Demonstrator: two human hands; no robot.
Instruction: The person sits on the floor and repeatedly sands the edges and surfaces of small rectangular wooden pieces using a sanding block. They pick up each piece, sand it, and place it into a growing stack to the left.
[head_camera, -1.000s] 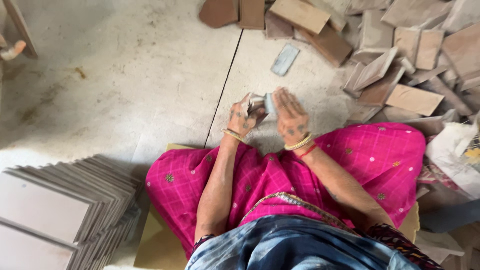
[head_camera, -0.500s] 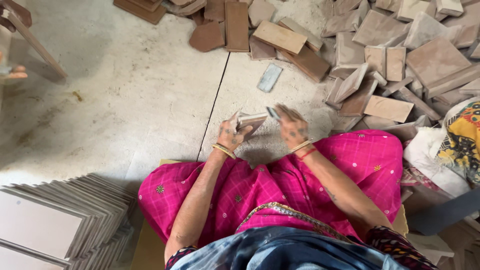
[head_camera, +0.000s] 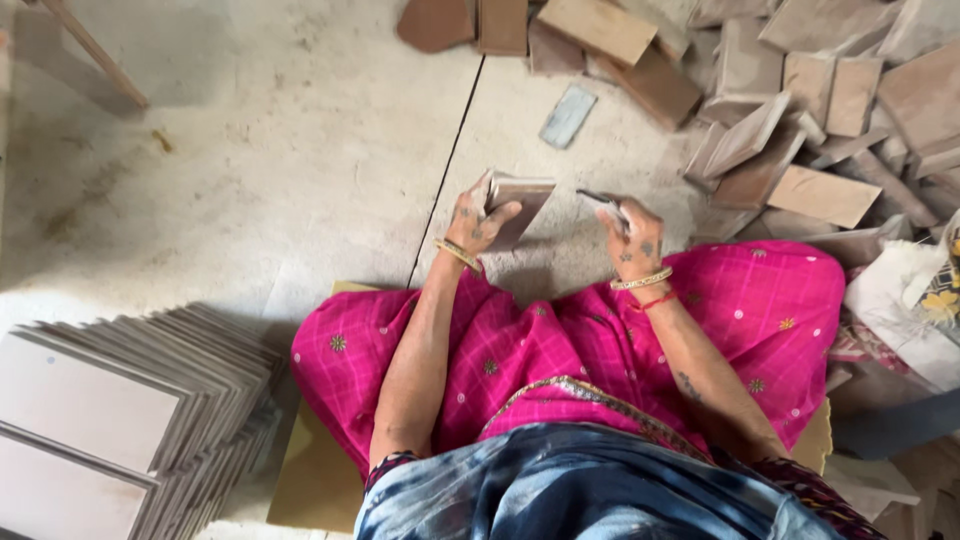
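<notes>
Head view, looking down on a seated person in pink cloth (head_camera: 700, 310), on cardboard (head_camera: 310, 480) over a concrete floor (head_camera: 250, 170). Left hand (head_camera: 472, 222) closed around a small brownish tile (head_camera: 517, 205), thumb across its face, fingers behind; tile held above the floor, just ahead of the knees, tilted. Right hand (head_camera: 634, 235) curled shut on a thin dark tool (head_camera: 598, 199), tip pointing toward the tile, a small gap between the two. Bangles on both wrists. Loose heap of brown tiles (head_camera: 800, 120) across the upper right, well apart from the hands. One pale flat piece (head_camera: 567, 116) lies alone on the floor beyond the hands. Neat stack of grey tiles (head_camera: 110, 410) at lower left.
</notes>
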